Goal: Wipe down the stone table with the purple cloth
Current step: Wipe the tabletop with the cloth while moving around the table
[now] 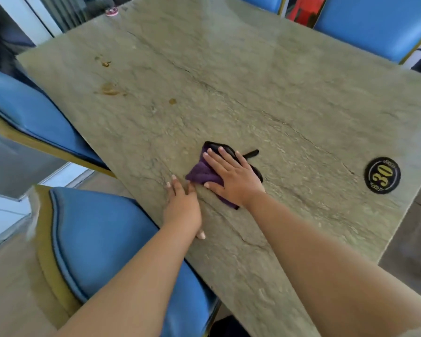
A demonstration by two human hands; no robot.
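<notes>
The grey-green stone table [265, 88] fills most of the head view. A crumpled purple cloth [201, 172] with dark edges lies on it near the front left. My right hand [231, 176] presses flat on the cloth, fingers straight and spread. Just left of it, my left hand [182, 206] rests flat on the bare stone, its fingertips beside the cloth's near corner. Brown stains [110, 90] mark the stone farther back on the left, with a small spot [172, 101] nearer the middle.
A round black disc with a gold "30" [382, 175] sits on the table at the right. Blue padded chairs stand at the left [34, 117], the front left [112, 239] and the far right [372, 23]. The table's left edge runs right by my left wrist.
</notes>
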